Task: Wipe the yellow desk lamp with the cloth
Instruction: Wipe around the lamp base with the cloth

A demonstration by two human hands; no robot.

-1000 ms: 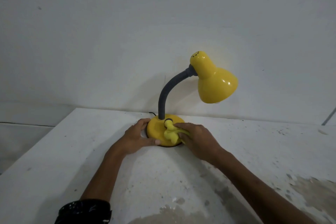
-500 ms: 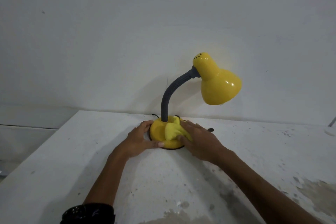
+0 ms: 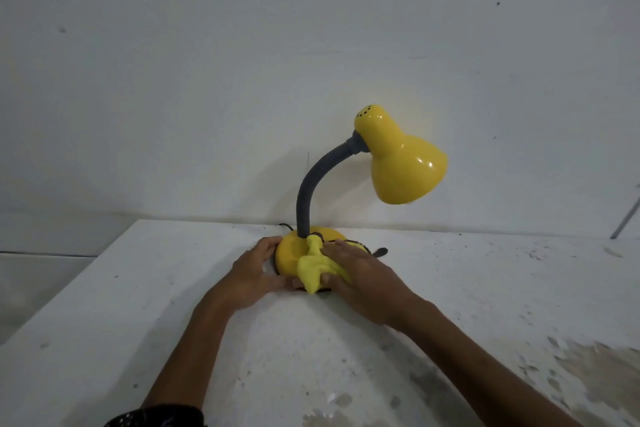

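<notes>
Cloth (image 3: 317, 269) shifted to base front edge, now bunched.
Right hand (image 3: 360, 282) presses it flat-fingered; left hand (image 3: 254, 279), fingers spread, braces yellow desk lamp (image 3: 294, 251).

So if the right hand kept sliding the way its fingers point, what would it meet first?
Probably the lamp's grey neck, where it joins the base: the right hand presses the cloth there, fingers aimed up-left. Depth is unclear.
</notes>
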